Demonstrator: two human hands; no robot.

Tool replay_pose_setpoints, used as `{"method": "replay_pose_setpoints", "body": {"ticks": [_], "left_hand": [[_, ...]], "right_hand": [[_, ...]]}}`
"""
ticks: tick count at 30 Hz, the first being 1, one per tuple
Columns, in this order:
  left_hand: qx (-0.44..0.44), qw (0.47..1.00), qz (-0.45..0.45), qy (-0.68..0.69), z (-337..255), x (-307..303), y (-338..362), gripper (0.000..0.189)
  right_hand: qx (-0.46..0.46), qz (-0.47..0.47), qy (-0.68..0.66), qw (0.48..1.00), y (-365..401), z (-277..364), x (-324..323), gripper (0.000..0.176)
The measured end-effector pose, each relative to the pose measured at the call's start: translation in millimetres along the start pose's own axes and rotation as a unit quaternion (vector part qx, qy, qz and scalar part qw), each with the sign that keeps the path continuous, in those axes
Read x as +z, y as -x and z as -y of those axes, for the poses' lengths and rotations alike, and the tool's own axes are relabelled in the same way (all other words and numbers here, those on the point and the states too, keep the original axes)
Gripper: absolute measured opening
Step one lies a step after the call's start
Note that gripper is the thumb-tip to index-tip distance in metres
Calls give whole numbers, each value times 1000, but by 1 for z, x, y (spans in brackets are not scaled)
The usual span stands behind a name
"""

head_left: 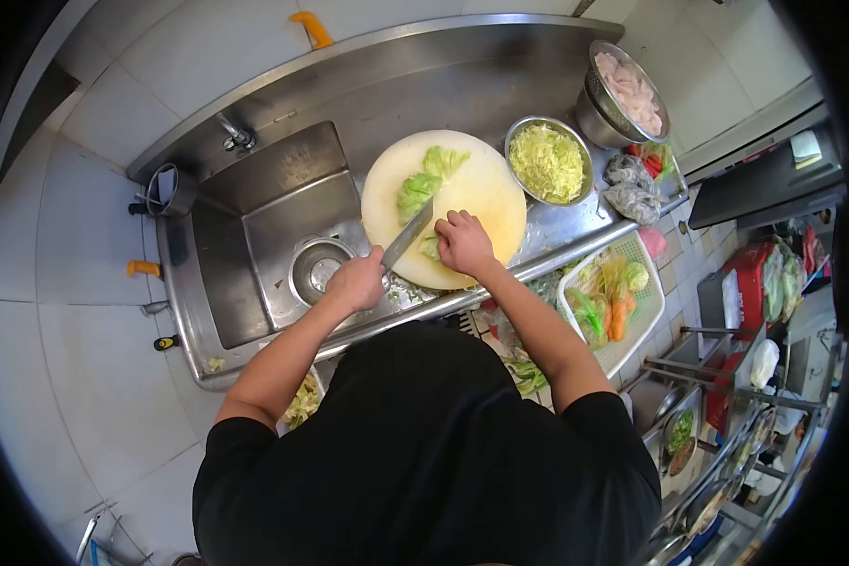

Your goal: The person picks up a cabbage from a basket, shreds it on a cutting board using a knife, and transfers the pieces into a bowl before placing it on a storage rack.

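Note:
A round white cutting board (491, 189) lies on the steel counter. My left hand (357, 281) is wrapped round the handle of a knife (409, 232), whose blade slants up and right over the board. Pale green leafy vegetable (417, 194) lies beyond the blade, with a lighter leaf at its upper right. My right hand (464, 243) has its fingers curled on a small leafy piece (430, 248), close to the blade. A steel bowl of shredded vegetable (546, 162) stands right of the board.
The sink basin (283, 236) is at left, with a strainer (321, 271) and tap (237, 135). At back right a colander holds pale pink pieces (629, 91), near plastic bags (632, 189). A white basket (643, 332) with carrots stands lower right, beside metal racks (707, 373).

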State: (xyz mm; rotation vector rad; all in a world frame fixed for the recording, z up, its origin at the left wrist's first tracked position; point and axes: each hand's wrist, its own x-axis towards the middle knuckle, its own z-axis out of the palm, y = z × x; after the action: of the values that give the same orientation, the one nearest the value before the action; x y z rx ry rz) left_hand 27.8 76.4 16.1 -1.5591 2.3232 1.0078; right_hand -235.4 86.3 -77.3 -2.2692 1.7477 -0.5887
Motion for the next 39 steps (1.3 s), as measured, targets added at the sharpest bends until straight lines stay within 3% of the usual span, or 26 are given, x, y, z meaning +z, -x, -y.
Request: {"method": "replay_pose_setpoints", "body": {"ticks": [10,31,39], "left_hand": [[-19,997,7,-71,-24,-5,4,25],[-49,995,7,-91,-32,7,3,27],[-65,992,23,-107,-42,5,4,27]], "right_hand": [[-51,-17,-62,997,4,7,-3,20],[-25,-28,-19,999,10,2,13,16],[-25,-88,-53,994,11,1,14,13]]}}
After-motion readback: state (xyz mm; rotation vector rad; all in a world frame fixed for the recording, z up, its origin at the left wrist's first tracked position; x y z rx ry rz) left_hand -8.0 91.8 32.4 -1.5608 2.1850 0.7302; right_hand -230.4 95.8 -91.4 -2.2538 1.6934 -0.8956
